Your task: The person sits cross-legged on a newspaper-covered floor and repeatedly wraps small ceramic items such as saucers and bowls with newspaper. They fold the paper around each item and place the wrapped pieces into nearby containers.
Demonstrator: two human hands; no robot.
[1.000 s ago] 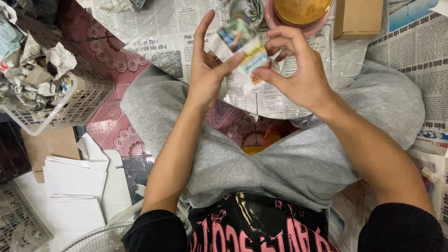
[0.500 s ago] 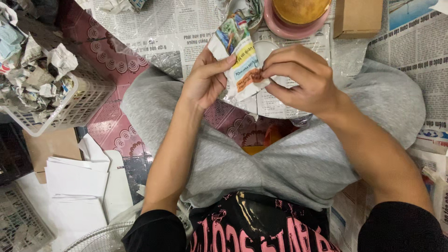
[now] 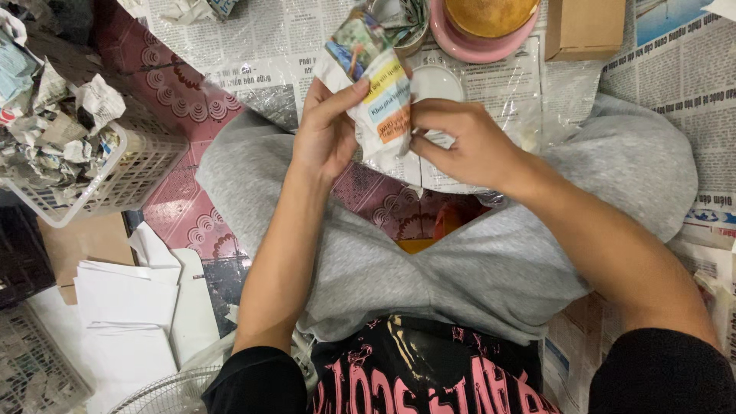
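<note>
A: What has changed in the head view over the last second?

B: The folded paper piece [image 3: 376, 92] has risen from between spread fingers to an upright hold above the person's lap. The left hand [image 3: 326, 134], earlier open with fingers fanned, has now closed on the piece's left side, thumb pressed across its printed face. The right hand [image 3: 468, 142] has dropped to the lower right edge and pinches it between thumb and fingertips.

A: What does that suggest about the work?

B: As a judgement only: shaping appears under way, the hands having shifted from loose handling to a firm two-sided hold along an edge.

A: Where does the piece sit?

B: In mid-air over the crossed grey trouser legs [image 3: 475, 261], just in front of the white saucer [image 3: 437, 80] and the pink bowl [image 3: 475, 34].

A: Materials and shapes?

B: The piece is thin glossy printed paper, multicoloured, creased into a rough oblong with soft wrinkles. Newspaper sheets [image 3: 675, 69] cover the floor, matte and flat. A white plastic lattice basket [image 3: 126, 180] holds crumpled paper scraps [image 3: 57, 130], grey and angular. Beside it lie smooth white card sheets [image 3: 126, 295]; a brown cardboard box [image 3: 586, 27] stands near the bowl.
</note>
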